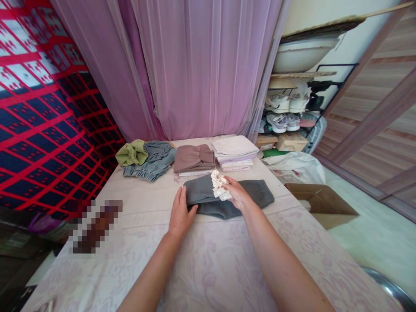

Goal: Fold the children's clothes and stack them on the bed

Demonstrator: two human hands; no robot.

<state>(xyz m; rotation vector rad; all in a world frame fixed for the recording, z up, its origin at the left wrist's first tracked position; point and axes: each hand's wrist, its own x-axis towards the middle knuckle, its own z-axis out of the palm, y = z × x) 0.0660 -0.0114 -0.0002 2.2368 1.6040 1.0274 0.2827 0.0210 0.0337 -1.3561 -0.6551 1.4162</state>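
Both forearms reach forward from the bottom edge of the view over the table (136, 260), which is covered with a pale cloth with a faint flower pattern. The left hand (180, 213) lies flat, palm down, with the fingers straight and close together; its fingertips rest on the left end of the grey folded garment (208, 197), and the thumb points to the right along the near edge of it. The right hand (236, 193) is turned a little inward, and its fingers are curled around a small white ruffled cloth (219, 185), which it holds in a bunch just above the grey garment (the palm side is hidden, so how tight the hold is I cannot tell). The grey garment lies on the middle of the table, folded into a long strip; its long axis goes from left to right across the view, with the right end a little farther from the person. Behind it, in a row near the pink curtain (201, 65), are a green and denim pile (146, 158), a folded brown piece (194, 158) and a stack of white folded clothes (234, 152). On the floor at the right stands an open cardboard box (320, 201).
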